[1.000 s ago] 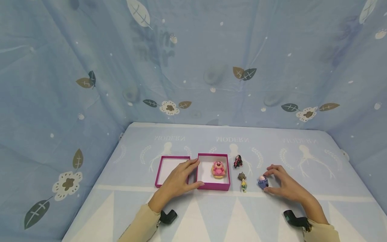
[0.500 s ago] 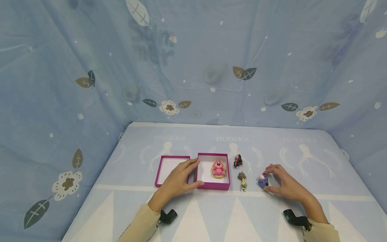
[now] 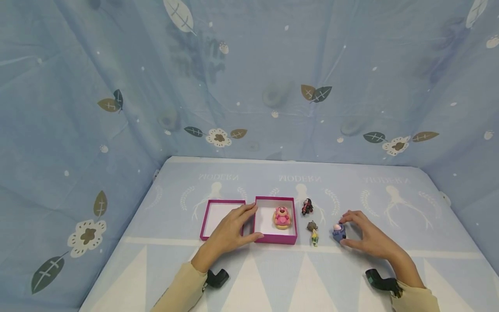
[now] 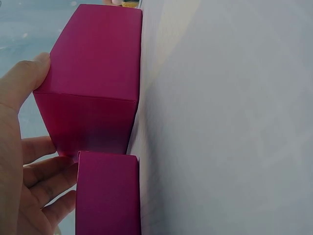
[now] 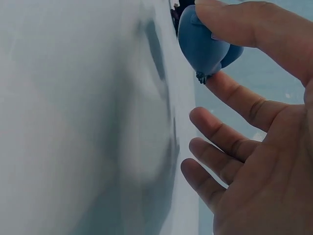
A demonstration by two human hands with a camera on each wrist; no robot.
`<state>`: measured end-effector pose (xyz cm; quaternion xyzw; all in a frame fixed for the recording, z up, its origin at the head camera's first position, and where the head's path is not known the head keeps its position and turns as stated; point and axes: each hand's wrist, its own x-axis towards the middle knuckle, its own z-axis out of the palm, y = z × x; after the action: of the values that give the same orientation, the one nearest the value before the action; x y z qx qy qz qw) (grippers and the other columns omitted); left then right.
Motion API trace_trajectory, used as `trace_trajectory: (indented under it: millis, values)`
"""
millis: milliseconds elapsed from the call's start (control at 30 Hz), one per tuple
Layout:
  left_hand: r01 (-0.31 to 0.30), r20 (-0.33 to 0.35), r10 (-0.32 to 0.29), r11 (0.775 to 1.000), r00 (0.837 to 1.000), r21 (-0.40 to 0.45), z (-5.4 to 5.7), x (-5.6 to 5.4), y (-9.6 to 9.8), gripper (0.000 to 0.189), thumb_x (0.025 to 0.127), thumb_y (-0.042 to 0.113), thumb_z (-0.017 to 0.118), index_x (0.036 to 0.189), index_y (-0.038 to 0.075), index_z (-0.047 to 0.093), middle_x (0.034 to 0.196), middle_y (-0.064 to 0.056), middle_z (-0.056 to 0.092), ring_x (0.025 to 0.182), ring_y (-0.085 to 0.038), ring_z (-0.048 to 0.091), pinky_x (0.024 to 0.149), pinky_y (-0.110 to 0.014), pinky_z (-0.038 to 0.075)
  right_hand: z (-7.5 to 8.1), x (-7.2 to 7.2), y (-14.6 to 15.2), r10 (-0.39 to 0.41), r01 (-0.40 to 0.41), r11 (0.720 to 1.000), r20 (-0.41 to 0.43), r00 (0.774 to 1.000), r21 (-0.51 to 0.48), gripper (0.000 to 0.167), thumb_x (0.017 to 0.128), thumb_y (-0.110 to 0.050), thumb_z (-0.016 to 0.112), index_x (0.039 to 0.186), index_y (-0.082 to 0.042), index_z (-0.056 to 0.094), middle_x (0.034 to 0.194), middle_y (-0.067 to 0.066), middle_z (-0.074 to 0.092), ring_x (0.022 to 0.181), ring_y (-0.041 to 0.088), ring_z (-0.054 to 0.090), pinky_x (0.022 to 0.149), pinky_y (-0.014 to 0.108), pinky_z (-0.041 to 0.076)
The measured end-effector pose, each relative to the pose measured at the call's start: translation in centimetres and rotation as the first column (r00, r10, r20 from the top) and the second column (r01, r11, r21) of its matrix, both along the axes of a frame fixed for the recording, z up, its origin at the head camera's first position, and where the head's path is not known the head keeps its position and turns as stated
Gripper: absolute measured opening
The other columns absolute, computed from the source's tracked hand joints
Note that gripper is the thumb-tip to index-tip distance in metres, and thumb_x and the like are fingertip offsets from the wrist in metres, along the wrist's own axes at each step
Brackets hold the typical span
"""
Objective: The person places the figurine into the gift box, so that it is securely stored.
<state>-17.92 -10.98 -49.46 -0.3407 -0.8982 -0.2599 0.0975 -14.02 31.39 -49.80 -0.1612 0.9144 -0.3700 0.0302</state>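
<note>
The right hand (image 3: 366,240) pinches the blue toy (image 3: 339,234) between thumb and forefinger, its other three fingers fanned apart and off the toy. The toy is to the right of the box (image 3: 274,239), beyond the dark figure (image 3: 307,207) and the yellow-and-green figure (image 3: 313,234). Whether its underside touches the table (image 3: 249,268) is hard to say from these angles.

The left hand (image 3: 230,227) rests against the box's left side, fingers spread and clamped on nothing, thumb at the near corner and forefinger by the far one. Just beside, partly behind that hand, lies the shallow tray (image 3: 223,210). Inside the box, towards its right wall, the pink bear (image 3: 282,218) rests face up.

The body looks smooth and round, so a pinch across its widest part should hold better than one near the narrow end; even, light pressure from both sides ought to stop it rolling. The loose fingers are best held clear of the two small figures. Gentle contact from the left hand should be enough to steady the box.
</note>
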Motion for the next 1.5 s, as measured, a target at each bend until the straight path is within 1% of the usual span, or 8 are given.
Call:
trace_trajectory:
  millis: [333, 500, 733, 833, 1033, 1167, 1300, 1500]
  values:
    - [0.000, 0.013, 0.000, 1.000, 1.000, 0.000, 0.0, 0.0, 0.0, 0.081, 0.080, 0.052, 0.075, 0.143, 0.008, 0.050, 0.147, -0.006, 0.050, 0.134, -0.027, 0.049, 0.110, -0.046, 0.041, 0.6, -0.5, -0.4, 0.020, -0.021, 1.000, -0.049, 0.999, -0.007, 0.050, 0.076, -0.022, 0.084, 0.117, -0.013, 0.057, 0.129, 0.016, 0.046, 0.135, 0.054, 0.030, 0.099, 0.077, 0.027]
    - [0.002, 0.007, -0.002, 1.000, 1.000, 0.001, 0.0, -0.1, 0.0, 0.081, 0.080, 0.052, 0.075, 0.143, 0.008, 0.051, 0.147, -0.006, 0.050, 0.133, -0.027, 0.049, 0.110, -0.046, 0.042, 0.7, -0.6, -0.7, 0.030, -0.033, 0.999, -0.086, 0.996, -0.032, 0.050, 0.075, -0.020, 0.085, 0.117, -0.012, 0.058, 0.128, 0.015, 0.048, 0.133, 0.051, 0.033, 0.097, 0.076, 0.029]
    - [0.015, -0.010, -0.015, 1.000, 1.000, 0.008, -0.1, -0.2, -0.1, 0.081, 0.082, 0.055, 0.073, 0.143, 0.006, 0.050, 0.147, -0.007, 0.050, 0.132, -0.028, 0.050, 0.108, -0.046, 0.043, 1.0, -0.6, -1.1, 0.041, -0.045, 0.998, -0.099, 0.994, -0.044, 0.051, 0.076, -0.020, 0.085, 0.119, -0.014, 0.057, 0.129, 0.012, 0.049, 0.131, 0.046, 0.037, 0.097, 0.074, 0.033]
    - [0.012, -0.002, -0.012, 1.000, 1.000, -0.001, -0.1, -0.3, -0.1, 0.083, 0.081, 0.055, 0.072, 0.144, 0.007, 0.049, 0.148, -0.007, 0.049, 0.133, -0.028, 0.050, 0.109, -0.045, 0.042, 1.1, -0.7, -1.5, 0.044, -0.050, 0.998, -0.116, 0.992, -0.047, 0.052, 0.076, -0.019, 0.084, 0.120, -0.014, 0.056, 0.130, 0.011, 0.049, 0.129, 0.041, 0.039, 0.096, 0.070, 0.036]
    - [0.005, 0.015, -0.004, 1.000, 1.000, -0.010, -0.2, -0.2, -0.1, 0.083, 0.080, 0.053, 0.074, 0.144, 0.007, 0.049, 0.148, -0.006, 0.049, 0.133, -0.028, 0.049, 0.110, -0.044, 0.042, 1.4, -0.7, -2.6, 0.057, -0.062, 0.998, -0.142, 0.988, -0.027, 0.054, 0.077, -0.021, 0.084, 0.122, -0.014, 0.056, 0.130, 0.007, 0.050, 0.126, 0.024, 0.041, 0.095, 0.059, 0.040]
    - [0.001, 0.024, -0.001, 1.000, 1.000, -0.007, -0.2, -0.1, -0.1, 0.082, 0.080, 0.053, 0.075, 0.144, 0.008, 0.049, 0.148, -0.006, 0.049, 0.133, -0.028, 0.049, 0.110, -0.045, 0.042, 1.6, -0.8, -3.4, 0.073, -0.075, 0.997, -0.156, 0.985, -0.007, 0.054, 0.077, -0.023, 0.084, 0.123, -0.013, 0.056, 0.130, 0.007, 0.052, 0.125, 0.019, 0.043, 0.096, 0.057, 0.041]
    - [-0.002, 0.034, 0.002, 1.000, 0.999, -0.001, -0.3, -0.1, -0.1, 0.083, 0.080, 0.053, 0.074, 0.145, 0.009, 0.048, 0.149, -0.005, 0.048, 0.135, -0.027, 0.048, 0.111, -0.045, 0.041, 1.9, -1.1, -4.1, 0.079, -0.079, 0.997, -0.171, 0.982, 0.007, 0.054, 0.077, -0.024, 0.085, 0.122, -0.013, 0.058, 0.132, 0.007, 0.052, 0.122, 0.022, 0.047, 0.096, 0.058, 0.044]
    - [0.001, 0.029, -0.001, 1.000, 1.000, 0.003, -0.3, -0.2, 0.0, 0.083, 0.080, 0.052, 0.075, 0.145, 0.008, 0.048, 0.149, -0.005, 0.048, 0.134, -0.027, 0.048, 0.111, -0.045, 0.041, 2.7, -1.5, -4.8, 0.101, -0.106, 0.994, -0.147, 0.984, -0.027, 0.053, 0.078, -0.026, 0.084, 0.123, -0.013, 0.058, 0.137, 0.012, 0.050, 0.130, 0.035, 0.045, 0.098, 0.065, 0.042]
